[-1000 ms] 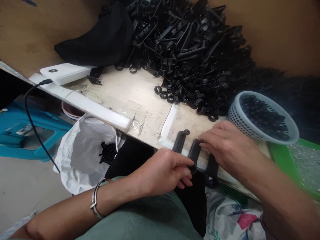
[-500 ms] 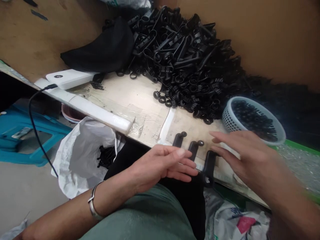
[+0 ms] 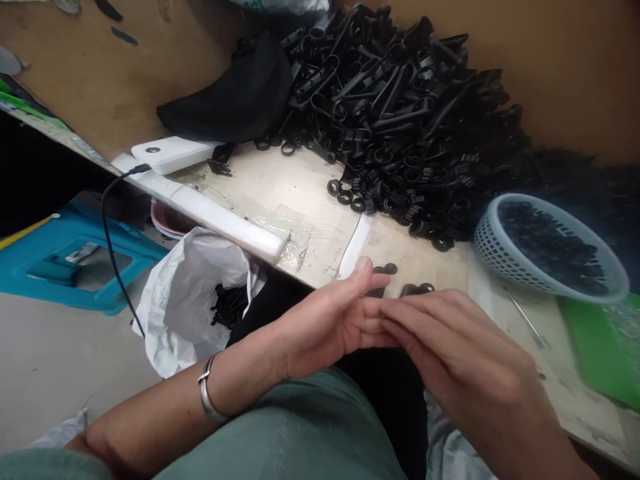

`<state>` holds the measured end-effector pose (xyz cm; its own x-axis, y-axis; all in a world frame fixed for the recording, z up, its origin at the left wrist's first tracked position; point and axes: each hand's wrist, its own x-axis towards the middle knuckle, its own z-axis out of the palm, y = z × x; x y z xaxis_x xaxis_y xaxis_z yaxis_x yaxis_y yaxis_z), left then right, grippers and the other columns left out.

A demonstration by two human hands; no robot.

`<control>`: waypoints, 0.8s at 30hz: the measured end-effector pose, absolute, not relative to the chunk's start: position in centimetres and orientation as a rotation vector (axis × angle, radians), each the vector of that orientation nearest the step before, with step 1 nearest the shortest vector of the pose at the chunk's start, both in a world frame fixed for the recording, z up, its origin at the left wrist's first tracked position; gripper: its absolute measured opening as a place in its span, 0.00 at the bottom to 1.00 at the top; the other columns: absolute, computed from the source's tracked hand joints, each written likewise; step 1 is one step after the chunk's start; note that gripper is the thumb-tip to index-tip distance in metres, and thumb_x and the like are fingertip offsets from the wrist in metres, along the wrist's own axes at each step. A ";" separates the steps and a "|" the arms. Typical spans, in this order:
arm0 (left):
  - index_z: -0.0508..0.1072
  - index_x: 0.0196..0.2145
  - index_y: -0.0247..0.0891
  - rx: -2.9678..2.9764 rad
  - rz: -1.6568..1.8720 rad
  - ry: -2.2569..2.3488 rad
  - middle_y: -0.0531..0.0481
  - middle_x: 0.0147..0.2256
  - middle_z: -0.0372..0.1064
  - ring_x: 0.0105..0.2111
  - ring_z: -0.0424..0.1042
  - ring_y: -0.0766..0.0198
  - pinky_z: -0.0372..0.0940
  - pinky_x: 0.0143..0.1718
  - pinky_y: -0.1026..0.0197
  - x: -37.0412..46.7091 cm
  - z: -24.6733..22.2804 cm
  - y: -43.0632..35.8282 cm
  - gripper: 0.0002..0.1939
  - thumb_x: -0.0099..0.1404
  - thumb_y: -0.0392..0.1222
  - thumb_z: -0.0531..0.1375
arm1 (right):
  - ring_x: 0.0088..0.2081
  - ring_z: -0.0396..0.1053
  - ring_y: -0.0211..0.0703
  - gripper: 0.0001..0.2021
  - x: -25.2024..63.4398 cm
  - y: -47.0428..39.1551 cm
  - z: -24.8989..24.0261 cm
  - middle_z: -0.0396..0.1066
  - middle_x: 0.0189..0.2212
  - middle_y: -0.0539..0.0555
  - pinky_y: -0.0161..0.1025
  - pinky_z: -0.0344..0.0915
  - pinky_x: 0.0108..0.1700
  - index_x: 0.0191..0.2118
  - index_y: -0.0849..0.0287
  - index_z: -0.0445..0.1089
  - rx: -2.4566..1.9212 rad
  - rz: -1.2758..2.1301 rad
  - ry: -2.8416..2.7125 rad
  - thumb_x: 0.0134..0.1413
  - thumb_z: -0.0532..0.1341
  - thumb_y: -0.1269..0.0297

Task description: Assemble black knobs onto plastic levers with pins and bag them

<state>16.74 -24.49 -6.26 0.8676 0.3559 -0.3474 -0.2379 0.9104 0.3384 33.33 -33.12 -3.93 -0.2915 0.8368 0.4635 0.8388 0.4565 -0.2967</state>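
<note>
My left hand (image 3: 345, 327) is palm up over the table's front edge, its thumb raised and apart and its fingers loosely stretched. No thing shows on the visible part of its palm. My right hand (image 3: 465, 347) reaches in from the right, fingers pressed together, their tips touching my left fingers. Whatever lies between those fingertips is hidden. Just beyond the hands, at the table edge, are a black plastic part with a round knob (image 3: 391, 269) and a second such black part (image 3: 417, 289), both partly covered by my hands.
A large heap of black plastic parts (image 3: 390, 113) covers the table's back. A pale blue basket (image 3: 515, 270) of small black pieces stands right, near a thin metal rod (image 3: 525, 317) and a green tray (image 3: 595, 353). Left are a white power bank (image 3: 175, 155), a white sack (image 3: 170, 313) and a blue stool (image 3: 120, 267).
My right hand has moved left from the black parts to my left fingers, and its fingers have closed together. The view has shifted, so the table things sit farther right.
</note>
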 end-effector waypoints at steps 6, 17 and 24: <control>0.40 0.73 0.30 0.338 0.317 0.317 0.37 0.45 0.78 0.45 0.76 0.59 0.58 0.59 0.50 15.8 -7.0 -24.5 0.44 0.75 0.65 0.48 | 0.44 0.70 0.46 0.14 32.4 -33.8 -4.5 0.74 0.44 0.59 0.45 0.68 0.50 0.49 0.65 0.69 -1.470 -0.174 -2.187 0.60 0.60 0.83; 0.34 0.74 0.38 0.369 0.279 0.245 0.32 0.67 0.59 0.64 0.64 0.52 0.47 0.69 0.44 15.0 -6.0 -24.7 0.43 0.75 0.66 0.44 | 0.46 0.73 0.48 0.10 31.5 -34.1 -4.5 0.75 0.44 0.61 0.43 0.69 0.50 0.48 0.68 0.69 -1.461 -0.343 -2.204 0.62 0.60 0.80; 0.40 0.74 0.37 0.450 0.295 0.239 0.32 0.68 0.57 0.68 0.59 0.47 0.46 0.69 0.39 14.4 -6.0 -24.6 0.44 0.74 0.68 0.44 | 0.39 0.68 0.40 0.06 32.8 -32.9 -4.1 0.71 0.37 0.54 0.38 0.65 0.43 0.44 0.60 0.68 -1.571 -0.085 -2.158 0.67 0.56 0.76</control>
<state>14.37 -24.59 -6.03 0.9301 0.3302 -0.1609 -0.2258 0.8595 0.4586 32.83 -32.93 -4.10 -0.2366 0.8846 0.4019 0.9135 0.3435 -0.2180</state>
